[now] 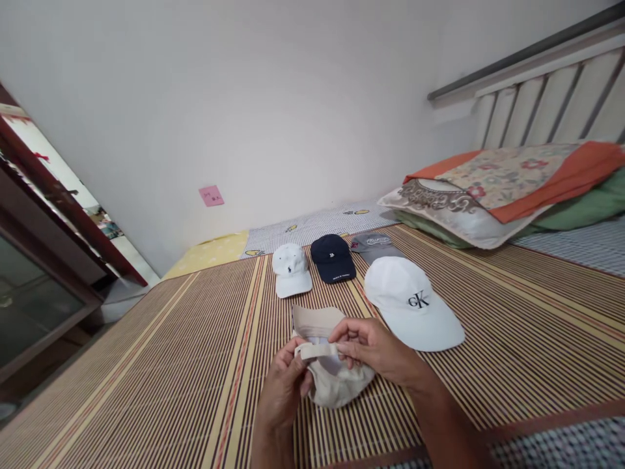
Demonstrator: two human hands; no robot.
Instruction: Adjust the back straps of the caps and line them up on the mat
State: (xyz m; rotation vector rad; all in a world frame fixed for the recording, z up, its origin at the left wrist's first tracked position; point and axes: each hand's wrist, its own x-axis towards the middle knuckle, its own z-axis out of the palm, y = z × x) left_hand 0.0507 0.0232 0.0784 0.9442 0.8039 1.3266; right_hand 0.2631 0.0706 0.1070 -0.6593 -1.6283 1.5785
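A beige baseball cap (342, 389) lies on the striped bamboo mat, its brim pointing away from me and its back strap towards me. My left hand (282, 384) pinches the left end of the strap. From the right, my right hand (368, 348) grips the strap's other end between thumb and fingers. Just beyond stand a white cap (291, 268) with a small dark logo and a navy cap (332, 257). A grey cap (375, 246) sits behind them, partly hidden by a larger white cap (407, 303) with black lettering, right of my right hand.
The bamboo mat (161, 365) covers the bed. Pillows (517, 176) with an orange-edged floral cover lie at the back right, below a white headboard (551, 98). A pink note (211, 195) is on the wall. At the left are a doorway and a glass-fronted cabinet (34, 312).
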